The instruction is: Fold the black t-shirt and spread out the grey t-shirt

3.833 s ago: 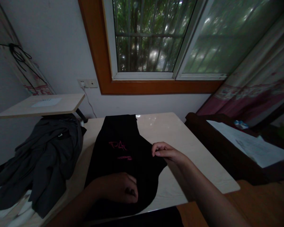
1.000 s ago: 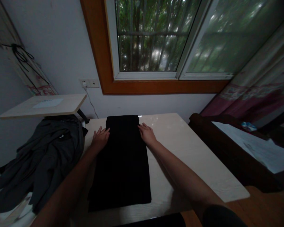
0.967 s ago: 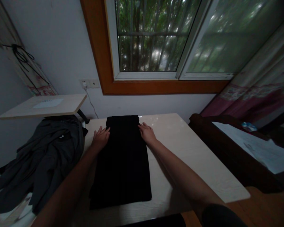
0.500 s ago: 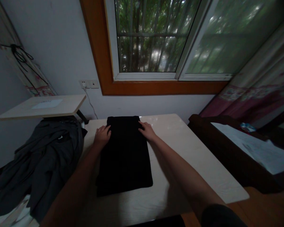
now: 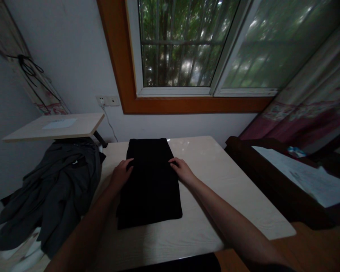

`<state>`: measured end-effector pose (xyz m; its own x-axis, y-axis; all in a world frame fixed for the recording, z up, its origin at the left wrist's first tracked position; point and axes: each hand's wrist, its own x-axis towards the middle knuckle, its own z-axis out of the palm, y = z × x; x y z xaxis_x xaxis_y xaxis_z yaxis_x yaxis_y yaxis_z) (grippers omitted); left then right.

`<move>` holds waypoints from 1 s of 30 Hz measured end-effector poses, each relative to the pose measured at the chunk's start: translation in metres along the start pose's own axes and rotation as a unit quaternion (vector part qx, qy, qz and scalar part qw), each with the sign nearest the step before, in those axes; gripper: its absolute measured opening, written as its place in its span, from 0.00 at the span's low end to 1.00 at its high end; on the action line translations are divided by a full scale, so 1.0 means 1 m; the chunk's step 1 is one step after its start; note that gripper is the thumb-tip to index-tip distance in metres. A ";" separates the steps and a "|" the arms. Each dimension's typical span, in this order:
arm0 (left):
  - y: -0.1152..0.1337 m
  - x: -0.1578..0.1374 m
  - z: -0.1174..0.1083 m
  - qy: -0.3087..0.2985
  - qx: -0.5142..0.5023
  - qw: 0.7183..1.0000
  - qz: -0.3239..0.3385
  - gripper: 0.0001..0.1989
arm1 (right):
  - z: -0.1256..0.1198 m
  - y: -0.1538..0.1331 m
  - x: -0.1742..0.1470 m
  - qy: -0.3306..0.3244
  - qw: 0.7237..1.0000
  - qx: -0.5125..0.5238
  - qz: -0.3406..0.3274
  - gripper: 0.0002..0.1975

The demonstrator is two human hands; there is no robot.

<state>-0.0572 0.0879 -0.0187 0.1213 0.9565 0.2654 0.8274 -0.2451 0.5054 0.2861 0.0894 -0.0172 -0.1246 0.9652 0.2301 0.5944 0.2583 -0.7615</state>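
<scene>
A black garment (image 5: 151,192), folded into a flat rectangle, lies on a pale table; its kind cannot be made out in the dim light. At its left edge, my left hand (image 5: 121,173) pinches the cloth between thumb and fingers. Opposite, my right hand (image 5: 183,170) grips the right edge in a similar pinch. Both hands sit below the garment's far end, at about the same height. The near end of the cloth lies flat, its lower left corner showing more than one layer.
The pale table (image 5: 215,181) reaches to the wall under a window (image 5: 187,45). Dark grey clothes (image 5: 65,181) are heaped at the left beneath a small raised board (image 5: 53,126). On the right stands dark brown furniture (image 5: 260,181) with a white sheet (image 5: 303,173) on it.
Both hands have slid toward me along the garment's side edges, and their fingers have closed from lying on the cloth to pinching it. The garment's near edge has shifted slightly away from me.
</scene>
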 end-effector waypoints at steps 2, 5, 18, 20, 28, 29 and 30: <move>0.000 0.006 0.002 0.013 -0.001 1.000 0.004 0.21 | 0.003 0.001 0.008 0.019 0.999 -0.020 0.018 0.12; 0.000 0.021 0.006 0.032 0.012 0.999 0.000 0.20 | 0.007 0.001 0.024 0.035 0.995 -0.075 0.053 0.13; 0.012 -0.006 0.000 0.129 0.029 0.991 0.032 0.17 | 0.003 -0.047 -0.026 0.069 0.979 -0.121 -0.147 0.08; 0.010 -0.019 -0.006 0.096 -0.004 0.993 0.064 0.14 | -0.001 -0.058 -0.045 -0.005 0.976 -0.097 -0.195 0.06; 0.000 -0.079 -0.035 -0.049 -0.106 0.984 0.133 0.22 | -0.026 -0.056 -0.085 -0.168 0.939 -0.144 -0.264 0.21; 0.001 -0.084 -0.037 -0.055 -0.101 0.984 0.137 0.22 | -0.029 -0.053 -0.087 -0.169 0.937 -0.154 -0.264 0.19; 0.003 -0.087 -0.039 -0.061 -0.094 0.983 0.143 0.23 | -0.032 -0.051 -0.087 -0.170 0.935 -0.162 -0.265 0.17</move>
<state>-0.0869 -0.0026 -0.0085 0.4084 0.8536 0.3233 0.6357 -0.5202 0.5704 0.2919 -0.0095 0.0206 -0.6826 0.6772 0.2746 0.5803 0.7308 -0.3595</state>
